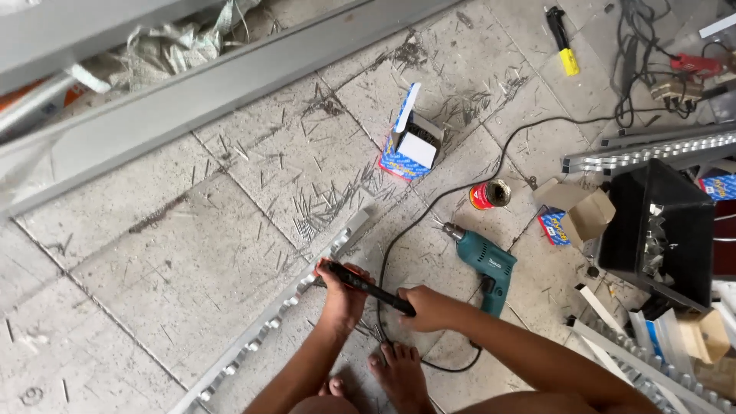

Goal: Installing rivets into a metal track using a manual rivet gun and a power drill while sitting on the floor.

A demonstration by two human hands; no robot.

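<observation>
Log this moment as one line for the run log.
left hand: on black hand tool at notched metal strip | right hand: gripping tool handle | teal drill: lying on floor beside

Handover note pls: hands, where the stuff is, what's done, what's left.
Left hand: gripping the head end of the black hand tool, pressed onto the notched aluminium strip on the tiled floor.
Right hand: closed on the tool's handle end.
Teal electric drill lies just right of the hands, cord looped by the feet. Open blue box stands beyond; red can near the drill.
Done: can't tell; metal pins litter the floor.
Left: likely the strip's lower run, not certain.
</observation>
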